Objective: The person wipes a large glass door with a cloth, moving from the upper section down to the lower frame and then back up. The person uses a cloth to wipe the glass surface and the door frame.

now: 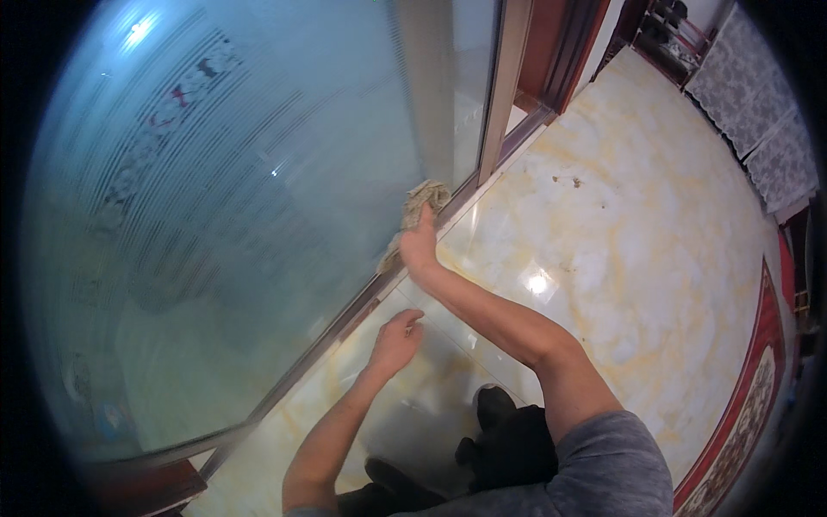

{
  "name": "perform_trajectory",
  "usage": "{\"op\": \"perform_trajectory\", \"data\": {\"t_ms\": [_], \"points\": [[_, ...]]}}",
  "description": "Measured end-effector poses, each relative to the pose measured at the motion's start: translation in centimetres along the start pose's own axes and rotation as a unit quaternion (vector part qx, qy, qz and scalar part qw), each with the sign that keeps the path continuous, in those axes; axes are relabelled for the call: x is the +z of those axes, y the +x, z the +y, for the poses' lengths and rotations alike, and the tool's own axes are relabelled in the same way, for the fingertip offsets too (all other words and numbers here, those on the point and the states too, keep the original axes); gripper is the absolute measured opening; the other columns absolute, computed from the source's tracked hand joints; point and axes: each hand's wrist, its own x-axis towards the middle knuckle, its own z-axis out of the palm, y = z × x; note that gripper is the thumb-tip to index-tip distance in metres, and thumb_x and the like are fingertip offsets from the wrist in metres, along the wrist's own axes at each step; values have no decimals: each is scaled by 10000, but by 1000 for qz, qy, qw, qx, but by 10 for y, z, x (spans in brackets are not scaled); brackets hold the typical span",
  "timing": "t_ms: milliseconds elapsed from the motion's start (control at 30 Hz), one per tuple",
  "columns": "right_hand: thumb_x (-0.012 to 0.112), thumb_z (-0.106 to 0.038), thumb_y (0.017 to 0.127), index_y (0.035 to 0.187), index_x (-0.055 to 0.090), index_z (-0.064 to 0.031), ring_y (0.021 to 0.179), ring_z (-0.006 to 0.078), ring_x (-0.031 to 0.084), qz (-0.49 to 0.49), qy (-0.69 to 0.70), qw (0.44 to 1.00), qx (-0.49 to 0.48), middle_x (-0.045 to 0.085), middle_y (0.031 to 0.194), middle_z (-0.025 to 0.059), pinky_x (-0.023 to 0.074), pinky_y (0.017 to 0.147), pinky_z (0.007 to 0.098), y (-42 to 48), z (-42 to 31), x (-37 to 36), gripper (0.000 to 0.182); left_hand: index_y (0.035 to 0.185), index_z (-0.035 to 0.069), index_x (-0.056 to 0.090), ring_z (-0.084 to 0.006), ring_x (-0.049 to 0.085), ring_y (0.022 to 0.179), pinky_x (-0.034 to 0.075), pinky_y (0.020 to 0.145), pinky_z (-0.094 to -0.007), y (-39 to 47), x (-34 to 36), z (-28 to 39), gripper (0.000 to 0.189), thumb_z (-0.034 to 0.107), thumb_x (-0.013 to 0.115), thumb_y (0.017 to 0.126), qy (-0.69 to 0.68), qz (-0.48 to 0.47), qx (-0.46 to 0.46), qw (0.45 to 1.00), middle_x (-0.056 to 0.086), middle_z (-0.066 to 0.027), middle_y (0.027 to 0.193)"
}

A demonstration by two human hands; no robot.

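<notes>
My right hand [418, 247] presses a crumpled beige cloth [426, 194] against the lower part of a large glass door panel [258, 226], close to its bottom frame rail [349, 316]. Part of the cloth hangs below the hand, against the rail. Wet-looking streaks run across the glass, which looks hazy and reflects a bright light. My left hand [395, 342] hovers in front of the rail with its fingers loosely curled and nothing seen in it.
Glossy marbled floor tiles [620, 226] spread to the right, with small dark specks [575, 182]. A red-bordered patterned rug [743, 413] lies at the right. A lace-covered unit [743, 90] and a rack [672, 39] stand at upper right. My dark shoes [494, 404] are below.
</notes>
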Motion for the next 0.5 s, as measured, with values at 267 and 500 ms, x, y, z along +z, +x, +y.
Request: {"op": "perform_trajectory", "data": {"t_ms": [267,500], "points": [[433,17,863,1489,239,-4,1316,245,390,-271,152,949,-51,395,1450,158,309,1069,296,-118,-107,26,656,1162,72,631,-229,645,1037,513,862,-328,-27,-67,-10,315,157,591,862,-40,-5,-122,992,683,-123,1059],[454,-4,891,1424,319,-36,1256,253,485,-529,324,776,116,475,1358,122,402,1030,389,-214,-231,12,550,1388,138,430,-205,539,1181,458,989,-345,-112,-179,121,542,321,624,915,-452,105,201,863,532,-26,1336]]}}
